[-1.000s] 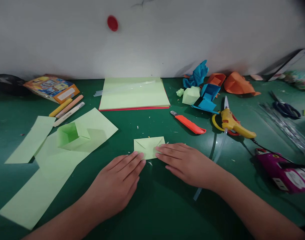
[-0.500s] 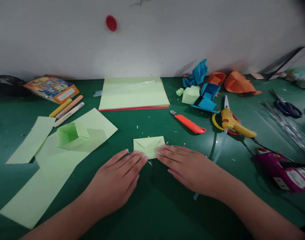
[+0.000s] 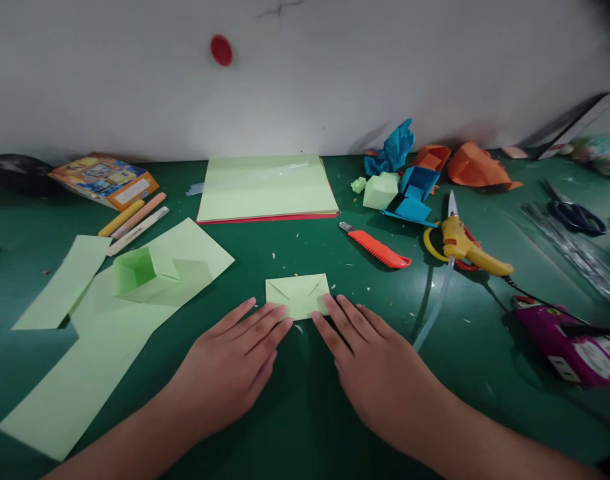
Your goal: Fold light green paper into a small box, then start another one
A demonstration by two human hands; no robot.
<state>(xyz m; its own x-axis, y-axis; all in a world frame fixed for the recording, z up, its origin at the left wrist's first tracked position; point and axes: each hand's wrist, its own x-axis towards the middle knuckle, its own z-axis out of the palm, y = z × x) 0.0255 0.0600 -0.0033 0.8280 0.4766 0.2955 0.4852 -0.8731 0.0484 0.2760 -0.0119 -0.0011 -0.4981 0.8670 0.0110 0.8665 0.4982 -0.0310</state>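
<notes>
A small folded piece of light green paper (image 3: 299,291), with slanting crease lines at its upper corners, lies flat on the green table. My left hand (image 3: 235,360) rests with fingers stretched out, its fingertips on the paper's lower left part. On the other side my right hand (image 3: 375,363) presses its outstretched fingertips on the lower right corner. To the left sits an open light green paper box (image 3: 143,272) on larger cut sheets of the same paper (image 3: 117,333).
A stack of coloured paper (image 3: 269,190) lies at the back. Rightward are an orange cutter knife (image 3: 377,248), a yellow glue gun (image 3: 467,247), a purple device (image 3: 575,347) and folded blue paper (image 3: 417,193). A printed box (image 3: 105,180) and markers (image 3: 135,217) are back left.
My right hand has turned, its fingers now pointing more away from me and spread wider at the paper's right edge. My left hand and the folded paper stay almost in place.
</notes>
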